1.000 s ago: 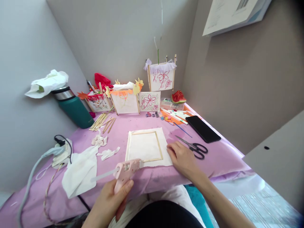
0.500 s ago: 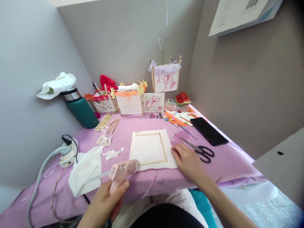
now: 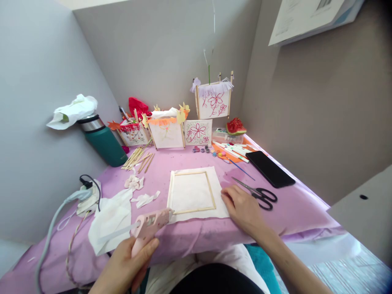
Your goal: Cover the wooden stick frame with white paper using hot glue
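My left hand [image 3: 131,261] is wrapped round the grip of a pink hot glue gun [image 3: 150,224], with a clear glue stick [image 3: 118,233] poking out of its back. The gun's nozzle is at the lower left corner of a thin wooden stick frame [image 3: 211,192]; I cannot tell whether it touches. That frame lies flat on a white sheet [image 3: 192,192], paper or cloth. At the sheet's right edge, my right hand [image 3: 241,206] rests with curled fingers closed on the border. Black-handled scissors [image 3: 260,195] lie just right of that hand.
Decorated boxes [image 3: 167,132] stand at the back. On the left are a green bottle [image 3: 105,143], wooden sticks [image 3: 137,159], crumpled scraps [image 3: 134,182], white tissue [image 3: 112,220] and a power strip [image 3: 88,200] with cables. A phone [image 3: 269,168] and markers [image 3: 234,151] lie right.
My left hand has drawn the glue gun a little left and down, its nozzle shifting from the frame's lower bar toward the lower left corner. My right hand stays in place.
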The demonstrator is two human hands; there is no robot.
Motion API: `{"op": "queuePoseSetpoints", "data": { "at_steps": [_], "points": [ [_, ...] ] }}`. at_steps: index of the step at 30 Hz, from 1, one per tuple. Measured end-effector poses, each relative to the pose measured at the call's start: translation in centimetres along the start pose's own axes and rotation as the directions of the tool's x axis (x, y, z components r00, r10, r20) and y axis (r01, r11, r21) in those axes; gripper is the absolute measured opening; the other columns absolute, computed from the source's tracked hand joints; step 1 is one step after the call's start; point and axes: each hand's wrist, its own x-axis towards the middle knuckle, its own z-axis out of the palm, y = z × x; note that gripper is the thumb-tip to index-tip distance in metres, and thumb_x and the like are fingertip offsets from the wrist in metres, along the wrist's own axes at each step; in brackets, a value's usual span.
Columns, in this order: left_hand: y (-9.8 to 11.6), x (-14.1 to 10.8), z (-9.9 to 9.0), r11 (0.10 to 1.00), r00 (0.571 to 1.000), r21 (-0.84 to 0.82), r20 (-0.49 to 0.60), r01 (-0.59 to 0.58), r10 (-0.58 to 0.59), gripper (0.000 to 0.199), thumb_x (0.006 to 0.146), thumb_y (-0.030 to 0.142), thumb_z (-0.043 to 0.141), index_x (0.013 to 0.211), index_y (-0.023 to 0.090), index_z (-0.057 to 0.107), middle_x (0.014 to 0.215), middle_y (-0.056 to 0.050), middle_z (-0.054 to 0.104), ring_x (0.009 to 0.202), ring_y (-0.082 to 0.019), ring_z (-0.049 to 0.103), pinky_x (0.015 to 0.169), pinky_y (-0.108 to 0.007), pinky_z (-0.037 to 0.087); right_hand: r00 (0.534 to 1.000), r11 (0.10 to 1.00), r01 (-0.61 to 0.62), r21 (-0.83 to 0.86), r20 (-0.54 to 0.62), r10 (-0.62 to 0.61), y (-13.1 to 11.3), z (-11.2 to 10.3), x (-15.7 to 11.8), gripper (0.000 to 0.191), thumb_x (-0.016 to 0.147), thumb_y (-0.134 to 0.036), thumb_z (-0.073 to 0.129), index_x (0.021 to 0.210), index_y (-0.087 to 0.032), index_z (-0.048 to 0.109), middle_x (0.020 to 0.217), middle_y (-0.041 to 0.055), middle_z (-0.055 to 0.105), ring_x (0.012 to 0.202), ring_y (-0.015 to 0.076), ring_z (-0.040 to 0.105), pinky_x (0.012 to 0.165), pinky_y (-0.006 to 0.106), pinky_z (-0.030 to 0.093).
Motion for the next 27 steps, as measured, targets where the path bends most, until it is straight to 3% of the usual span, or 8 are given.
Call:
{"op": "queuePoseSetpoints", "data": {
  "at_steps": [6,13,20,27],
  "points": [
    [-0.9,0.4,-0.6,0.999,1.000,0.037,0.000,0.016,-0.016,0.065,0.075,0.074,0.044,0.037,0.022,0.036,0.028,0.004,0.027,0.031,-0.009,0.027,0.042,-0.025,0.020,1.000,1.000,0.005,-0.007,-0.018,-0.005,0.1,0.2,0.0,0.018,0.092,-0.024,0.046,0.089,-0.021,0.064,0.087,0.0039,0.066,0.079,0.0195,0.062,0.065,0.029,0.042],
    [-0.9,0.2,-1.4,0.997,1.000,0.075,-0.001,0.006,-0.006,0.065,0.073,0.074,0.048,0.038,0.020,0.039,0.029,0.003,0.032,0.032,-0.010,0.031,0.043,-0.025,0.021,1.000,1.000,0.002,-0.005,-0.005,-0.002,0.0,0.0,0.0,0.019,0.092,-0.025,0.045,0.091,-0.021,0.063,0.089,0.0042,0.066,0.079,0.0195,0.062,0.065,0.028,0.042],
    [-1.1,0.1,-2.1,0.996,0.997,0.091,0.067,0.018,-0.025,0.067,0.073,0.076,0.044,0.036,0.021,0.037,0.030,0.002,0.032,0.033,-0.009,0.031,0.043,-0.024,0.024,1.000,1.000,0.004,-0.008,-0.006,-0.004,0.1,0.2,0.0,0.018,0.092,-0.025,0.046,0.090,-0.020,0.063,0.088,0.0035,0.066,0.080,0.0195,0.062,0.067,0.029,0.042],
    [-1.3,0.2,-2.4,0.996,0.999,0.083,0.026,0.026,-0.028,0.064,0.072,0.075,0.047,0.041,0.021,0.041,0.028,0.002,0.034,0.033,-0.010,0.030,0.042,-0.025,0.021,1.000,1.000,-0.003,-0.004,-0.009,0.003,0.1,0.2,-0.1,0.018,0.092,-0.025,0.045,0.091,-0.021,0.063,0.089,0.0037,0.066,0.080,0.0193,0.062,0.066,0.029,0.042]
  ]
}}
